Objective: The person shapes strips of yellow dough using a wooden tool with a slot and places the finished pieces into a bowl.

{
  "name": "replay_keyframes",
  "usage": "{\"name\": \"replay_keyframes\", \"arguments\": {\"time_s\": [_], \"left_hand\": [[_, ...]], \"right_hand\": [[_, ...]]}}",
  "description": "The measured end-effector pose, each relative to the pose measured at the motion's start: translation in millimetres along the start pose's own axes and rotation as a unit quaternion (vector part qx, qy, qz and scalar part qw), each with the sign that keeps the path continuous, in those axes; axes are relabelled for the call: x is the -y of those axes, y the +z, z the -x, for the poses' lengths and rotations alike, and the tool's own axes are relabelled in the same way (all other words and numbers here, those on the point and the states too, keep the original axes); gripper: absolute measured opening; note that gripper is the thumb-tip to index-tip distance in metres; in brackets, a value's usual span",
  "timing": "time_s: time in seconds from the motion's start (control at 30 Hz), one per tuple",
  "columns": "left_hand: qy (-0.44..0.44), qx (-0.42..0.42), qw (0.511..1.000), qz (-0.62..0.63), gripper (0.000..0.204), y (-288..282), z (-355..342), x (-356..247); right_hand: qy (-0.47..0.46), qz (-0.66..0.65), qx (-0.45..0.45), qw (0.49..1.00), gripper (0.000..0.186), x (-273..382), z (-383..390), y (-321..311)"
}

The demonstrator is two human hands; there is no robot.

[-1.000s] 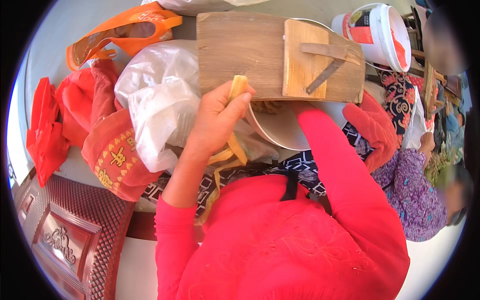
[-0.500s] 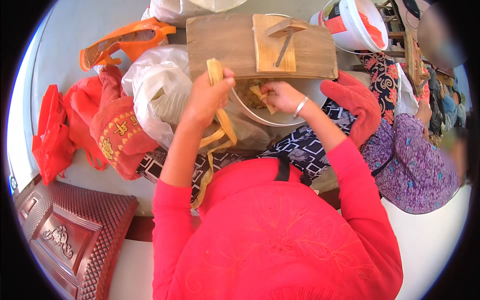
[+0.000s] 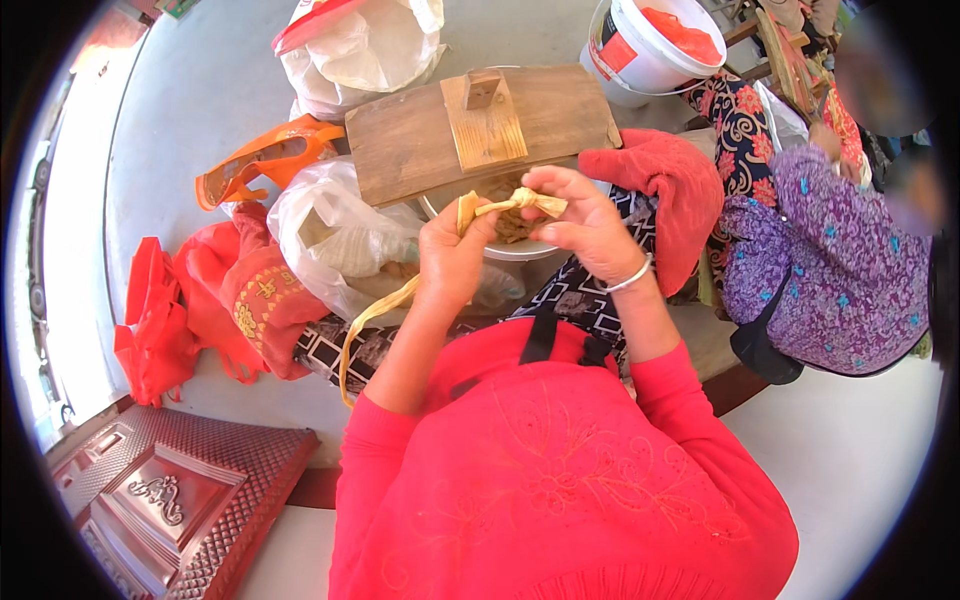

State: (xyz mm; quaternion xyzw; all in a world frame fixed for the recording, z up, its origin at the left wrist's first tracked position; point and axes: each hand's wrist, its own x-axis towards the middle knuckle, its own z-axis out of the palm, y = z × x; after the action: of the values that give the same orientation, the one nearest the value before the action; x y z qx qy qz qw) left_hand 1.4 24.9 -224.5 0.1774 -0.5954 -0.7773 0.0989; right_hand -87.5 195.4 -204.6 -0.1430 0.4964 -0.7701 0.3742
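My left hand [image 3: 455,255] pinches a long, flat, pale-yellow strip [image 3: 392,297], whose tail hangs down past my left wrist. From those fingers a short stretch runs right to a knot [image 3: 526,198] with a stubby loose end. My right hand [image 3: 592,228] is curled around this knotted end, its thumb and forefinger apart on either side; the exact contact is partly hidden. Just beyond my hands, a white tub [image 3: 518,250] holds crumpled yellowish-brown pieces [image 3: 512,226]. Across its top lies a wooden board [image 3: 395,145] with a smaller block [image 3: 487,135] fixed on it.
A white plastic bag [image 3: 325,225], an orange bag [image 3: 265,160] and red bags [image 3: 150,310] sit to the left. Another white bag [image 3: 370,60] and a white bucket [image 3: 655,45] stand farther off. A person in a purple patterned top [image 3: 830,265] sits at the right.
My right hand has risen from the tub, bringing up the knotted piece. My left hand has moved right and lower, and both hands are now close together. The view has shifted.
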Motion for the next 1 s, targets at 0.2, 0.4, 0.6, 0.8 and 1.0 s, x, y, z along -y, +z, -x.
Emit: {"name": "replay_keyframes", "arguments": {"time_s": [0.2, 0.4, 0.6, 0.8, 1.0], "left_hand": [[0.118, 0.035, 0.964, -0.238, 0.016, 1.2, 15.0, -19.2], [-0.003, 0.152, 0.980, -0.129, 0.030, 5.3, 13.9, -40.7], [-0.028, 0.159, 0.987, -0.005, 0.023, 15.1, 0.6, -28.9], [-0.074, 0.095, 0.993, -0.002, 0.016, -5.4, -3.2, -18.7], [-0.103, 0.116, 0.987, 0.051, 0.016, -3.6, -13.4, -17.3]], "right_hand": [[0.073, 0.206, -0.058, 0.974, 0.034, 20.5, 23.4, 2.6], [-0.010, 0.376, -0.042, 0.926, 0.008, 15.7, 30.2, 13.8], [-0.112, 0.560, 0.006, 0.821, 0.010, 30.3, 20.2, 19.4], [-0.002, 0.303, -0.031, 0.952, 0.024, 35.7, 16.7, 5.0], [0.044, 0.147, -0.026, 0.988, 0.030, 7.9, -4.8, -1.5]]}}
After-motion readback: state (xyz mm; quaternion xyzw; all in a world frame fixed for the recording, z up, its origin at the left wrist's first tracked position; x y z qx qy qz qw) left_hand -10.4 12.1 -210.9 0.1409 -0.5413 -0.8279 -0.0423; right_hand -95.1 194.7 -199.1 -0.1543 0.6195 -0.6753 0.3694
